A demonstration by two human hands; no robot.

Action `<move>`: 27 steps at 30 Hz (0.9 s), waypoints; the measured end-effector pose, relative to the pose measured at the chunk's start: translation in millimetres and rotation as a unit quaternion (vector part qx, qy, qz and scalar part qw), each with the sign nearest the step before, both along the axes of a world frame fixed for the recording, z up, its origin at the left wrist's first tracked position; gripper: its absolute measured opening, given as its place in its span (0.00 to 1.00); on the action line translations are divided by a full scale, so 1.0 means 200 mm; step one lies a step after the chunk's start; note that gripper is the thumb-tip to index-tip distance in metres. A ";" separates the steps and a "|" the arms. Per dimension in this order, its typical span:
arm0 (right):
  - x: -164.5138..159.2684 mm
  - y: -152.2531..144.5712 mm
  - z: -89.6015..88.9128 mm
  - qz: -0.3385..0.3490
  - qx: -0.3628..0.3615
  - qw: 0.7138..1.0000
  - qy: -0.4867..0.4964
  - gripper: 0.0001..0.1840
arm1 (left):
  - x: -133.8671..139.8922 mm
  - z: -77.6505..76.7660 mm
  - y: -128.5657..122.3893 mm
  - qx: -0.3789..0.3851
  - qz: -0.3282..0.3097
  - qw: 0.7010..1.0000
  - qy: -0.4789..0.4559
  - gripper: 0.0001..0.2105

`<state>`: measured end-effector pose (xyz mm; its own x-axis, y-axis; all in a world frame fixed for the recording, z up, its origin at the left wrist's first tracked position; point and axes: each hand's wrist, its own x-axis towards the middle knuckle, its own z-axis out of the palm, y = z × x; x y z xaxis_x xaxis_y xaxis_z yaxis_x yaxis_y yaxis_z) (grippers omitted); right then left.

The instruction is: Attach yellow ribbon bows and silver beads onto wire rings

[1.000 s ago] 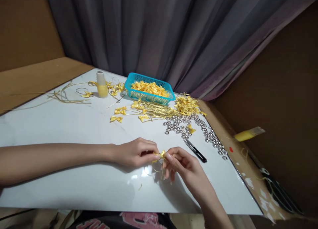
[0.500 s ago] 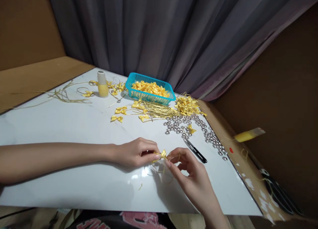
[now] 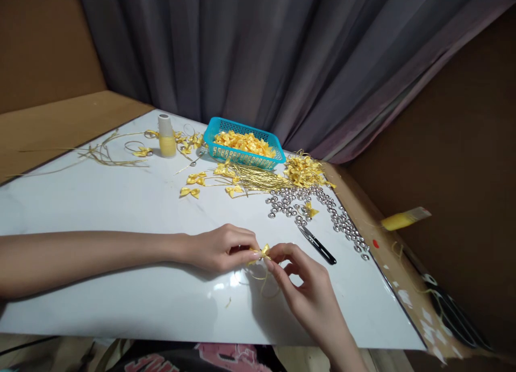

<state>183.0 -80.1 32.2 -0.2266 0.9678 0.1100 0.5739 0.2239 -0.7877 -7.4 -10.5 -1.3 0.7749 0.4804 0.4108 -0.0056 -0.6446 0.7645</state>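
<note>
My left hand is closed in a pinch on a small yellow ribbon bow, just above the white tabletop. From the other side, the thumb and forefinger of my right hand are pressed together at the bow's edge, on a thin gold cord that loops down below the fingers. Part of the bow is hidden behind my left fingers. Black-handled thread snips lie to the right, beyond my right hand.
Behind stands a blue basket full of yellow bows. Near it lie gold cords, a pile of corded bows, many silver beads and a glue bottle. Scissors hang at the right edge.
My right hand has moved slightly left, closer to the bow and my left fingers. The cord loop below now hangs more visibly. My left hand stays in place.
</note>
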 end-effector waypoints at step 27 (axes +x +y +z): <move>-0.03 0.00 -0.03 -0.037 -0.269 0.901 0.337 0.12 | 0.00 -0.02 0.00 0.049 0.033 0.997 -0.054 0.10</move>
<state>176.2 -79.5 26.4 -0.2157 0.9318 -0.2918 -0.0785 -0.3144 -0.9460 -6.8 -11.3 -5.8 0.6920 0.4821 0.5374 -0.0396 -0.7179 0.6950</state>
